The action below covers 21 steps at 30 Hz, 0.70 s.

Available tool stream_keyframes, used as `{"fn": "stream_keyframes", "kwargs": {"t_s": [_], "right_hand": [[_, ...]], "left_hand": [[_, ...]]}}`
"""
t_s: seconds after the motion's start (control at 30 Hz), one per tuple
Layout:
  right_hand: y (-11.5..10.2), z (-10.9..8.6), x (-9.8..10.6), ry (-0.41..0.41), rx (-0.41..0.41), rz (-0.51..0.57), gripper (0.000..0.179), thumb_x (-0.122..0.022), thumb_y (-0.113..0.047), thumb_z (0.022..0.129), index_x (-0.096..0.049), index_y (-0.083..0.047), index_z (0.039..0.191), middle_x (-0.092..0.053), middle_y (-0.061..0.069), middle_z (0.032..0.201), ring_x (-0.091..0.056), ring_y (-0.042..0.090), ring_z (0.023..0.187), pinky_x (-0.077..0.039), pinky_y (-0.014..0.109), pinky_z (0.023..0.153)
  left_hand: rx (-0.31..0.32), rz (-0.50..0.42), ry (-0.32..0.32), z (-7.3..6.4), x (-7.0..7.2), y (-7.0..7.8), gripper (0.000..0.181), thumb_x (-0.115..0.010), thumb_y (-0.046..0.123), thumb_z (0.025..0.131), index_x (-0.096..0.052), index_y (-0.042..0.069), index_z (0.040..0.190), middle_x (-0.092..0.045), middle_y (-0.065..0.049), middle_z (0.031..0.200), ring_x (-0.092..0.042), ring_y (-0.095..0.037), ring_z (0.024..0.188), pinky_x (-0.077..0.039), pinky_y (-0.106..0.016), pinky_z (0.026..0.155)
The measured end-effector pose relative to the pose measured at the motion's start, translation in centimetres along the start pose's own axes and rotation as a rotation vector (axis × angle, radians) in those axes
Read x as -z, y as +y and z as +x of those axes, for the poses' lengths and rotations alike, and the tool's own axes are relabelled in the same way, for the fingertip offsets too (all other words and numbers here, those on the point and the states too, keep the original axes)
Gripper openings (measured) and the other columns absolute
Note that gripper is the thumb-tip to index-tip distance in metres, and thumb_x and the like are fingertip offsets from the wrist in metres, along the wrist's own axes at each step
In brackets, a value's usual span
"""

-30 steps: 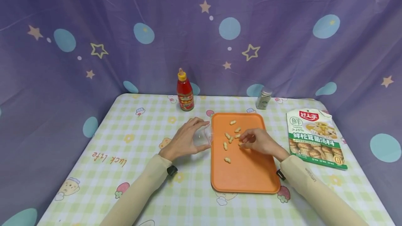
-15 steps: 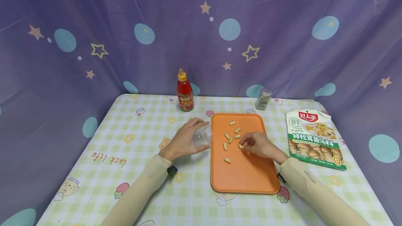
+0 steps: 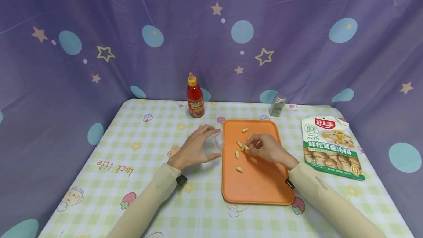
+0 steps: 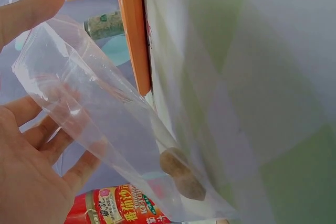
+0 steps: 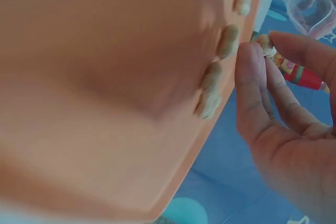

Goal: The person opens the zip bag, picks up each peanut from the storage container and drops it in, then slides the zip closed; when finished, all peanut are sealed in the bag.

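Between the thumb and fingers of my left hand (image 3: 194, 149) is a clear plastic bag (image 4: 110, 103), spread at its mouth beside the tray's left edge. One peanut (image 4: 182, 174) lies inside it. My right hand (image 3: 269, 150) is over the orange tray (image 3: 257, 188), pinching a peanut (image 5: 266, 46) between thumb and fingertips. Several loose peanuts (image 3: 239, 169) lie on the tray, mostly toward its left side. The right hand partly covers one of them in the head view.
A red sauce bottle (image 3: 195, 100) with a yellow cap stands at the back of the table. Behind the tray is a small spice jar (image 3: 277, 106). A green and white food packet (image 3: 332, 146) lies right of the tray, near the right forearm.
My right hand has picked up a peanut from the tray and moved it left, toward the bag. The left hand stays in place holding the bag.
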State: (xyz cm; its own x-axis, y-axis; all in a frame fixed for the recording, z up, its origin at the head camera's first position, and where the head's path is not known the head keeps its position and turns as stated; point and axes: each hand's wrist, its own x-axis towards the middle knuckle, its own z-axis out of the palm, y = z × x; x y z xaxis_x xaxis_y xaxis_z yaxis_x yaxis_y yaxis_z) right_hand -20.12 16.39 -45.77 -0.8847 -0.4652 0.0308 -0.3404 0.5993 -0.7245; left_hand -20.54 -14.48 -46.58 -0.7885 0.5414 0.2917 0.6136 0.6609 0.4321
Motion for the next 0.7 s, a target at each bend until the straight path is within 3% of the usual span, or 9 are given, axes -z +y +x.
{"fn": "stream_keyframes", "kwargs": {"t_s": [0.17,0.4,0.7], "right_hand": [[-1.3,1.2,-0.6,0.013,0.04,0.01,0.012,-0.073,-0.005,0.093,-0.076,-0.006,0.104,-0.075,0.007,0.093,-0.07,0.017,0.087,-0.059,0.032,0.081],[-3.4,2.9,-1.5,-0.014,0.035,0.058,0.013,-0.074,-0.016,0.096,-0.076,-0.014,0.109,-0.075,0.002,0.101,-0.069,0.014,0.092,-0.058,0.036,0.086],[-4.9,4.4,-2.7,-0.023,0.094,0.085,0.019,-0.072,-0.011,0.095,-0.077,-0.009,0.114,-0.077,0.004,0.106,-0.07,0.016,0.093,-0.059,0.035,0.086]], "left_hand": [[0.004,-0.008,-0.008,0.1,0.0,0.1,0.08,-0.086,0.051,0.081,-0.059,0.013,0.148,-0.059,0.001,0.135,-0.055,-0.02,0.125,-0.052,-0.048,0.106],[0.012,-0.003,-0.013,0.1,-0.2,0.0,0.08,-0.085,0.052,0.081,-0.058,0.018,0.148,-0.058,0.003,0.136,-0.055,-0.019,0.126,-0.051,-0.047,0.107],[0.004,-0.019,0.01,0.3,-0.1,0.0,0.081,-0.088,0.05,0.079,-0.06,0.016,0.147,-0.058,0.003,0.135,-0.055,-0.018,0.127,-0.051,-0.047,0.108]]}}
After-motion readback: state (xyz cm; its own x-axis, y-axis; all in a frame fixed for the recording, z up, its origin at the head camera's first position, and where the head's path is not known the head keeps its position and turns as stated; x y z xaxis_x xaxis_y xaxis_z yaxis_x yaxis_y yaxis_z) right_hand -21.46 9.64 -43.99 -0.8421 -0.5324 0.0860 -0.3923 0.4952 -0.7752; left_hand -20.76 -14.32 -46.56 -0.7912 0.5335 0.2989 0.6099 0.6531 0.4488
